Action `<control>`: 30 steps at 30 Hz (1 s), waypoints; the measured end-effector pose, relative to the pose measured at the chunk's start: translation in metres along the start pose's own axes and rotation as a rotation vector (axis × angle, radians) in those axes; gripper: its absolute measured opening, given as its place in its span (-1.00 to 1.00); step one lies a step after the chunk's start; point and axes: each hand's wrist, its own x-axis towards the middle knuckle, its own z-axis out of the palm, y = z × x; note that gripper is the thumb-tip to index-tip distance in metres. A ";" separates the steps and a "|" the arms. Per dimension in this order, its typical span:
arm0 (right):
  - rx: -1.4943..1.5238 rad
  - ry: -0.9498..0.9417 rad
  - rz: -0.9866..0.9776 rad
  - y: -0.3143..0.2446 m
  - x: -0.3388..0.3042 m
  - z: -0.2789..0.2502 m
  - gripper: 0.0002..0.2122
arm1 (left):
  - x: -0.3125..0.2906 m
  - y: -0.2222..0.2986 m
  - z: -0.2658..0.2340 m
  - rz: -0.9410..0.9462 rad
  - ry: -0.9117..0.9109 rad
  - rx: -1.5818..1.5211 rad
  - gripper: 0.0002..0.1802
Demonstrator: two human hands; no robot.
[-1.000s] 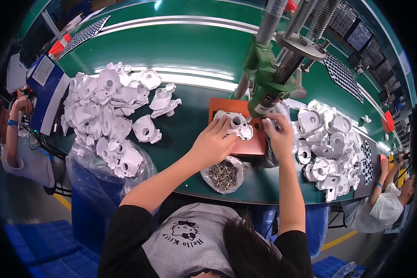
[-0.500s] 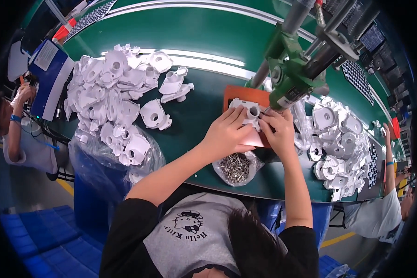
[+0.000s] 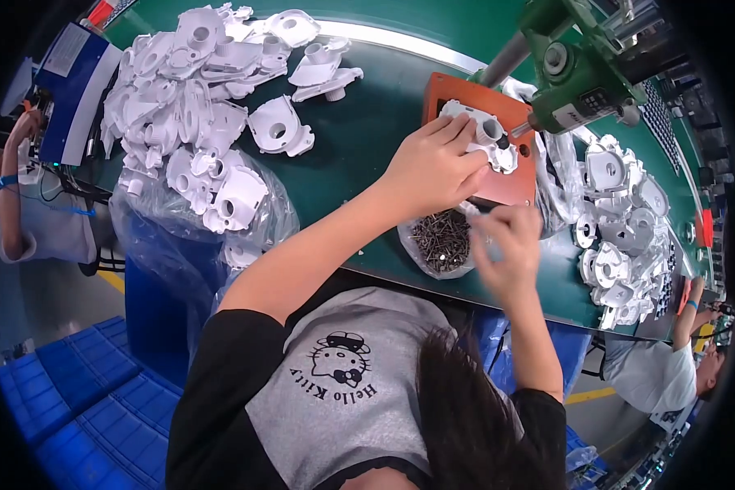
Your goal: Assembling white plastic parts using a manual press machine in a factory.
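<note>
My left hand (image 3: 437,167) grips a white plastic housing part (image 3: 502,157) that lies on the orange base plate (image 3: 447,88) of a green press. The part has a short round tube standing up, with a small dark piece beside it. Close to it hangs the metal tip (image 3: 523,129) of the press. My right hand (image 3: 508,245) is off the part, beside a clear bag of small metal screws or pins (image 3: 443,243) at the table's near edge. Its fingers are bent and smeared by motion, so I cannot make out whether they hold anything.
A large heap of white housing parts (image 3: 192,106) covers the left of the green table (image 3: 359,147), spilling onto a plastic bag (image 3: 257,196). Another pile (image 3: 621,220) lies at the right. The green press (image 3: 580,73) stands over the work. Co-workers sit at both sides.
My right hand has left the housing part and moved down toward the bag of metal pieces. My left hand stays on the part. The whole view has shifted.
</note>
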 end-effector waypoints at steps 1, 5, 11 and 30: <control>0.040 -0.023 -0.027 -0.006 -0.003 0.006 -0.81 | -0.001 0.001 0.001 0.001 0.009 0.017 -0.83; 0.046 -0.117 -0.090 -0.024 -0.007 0.024 -0.79 | -0.002 0.000 -0.001 0.013 0.028 0.016 -0.85; -0.020 -0.130 -0.121 -0.024 -0.008 0.039 -0.80 | -0.002 0.002 0.001 -0.014 0.052 -0.016 -0.85; 0.000 -0.066 0.043 -0.035 -0.007 0.053 -0.83 | 0.000 0.003 0.001 -0.028 0.038 -0.029 -0.83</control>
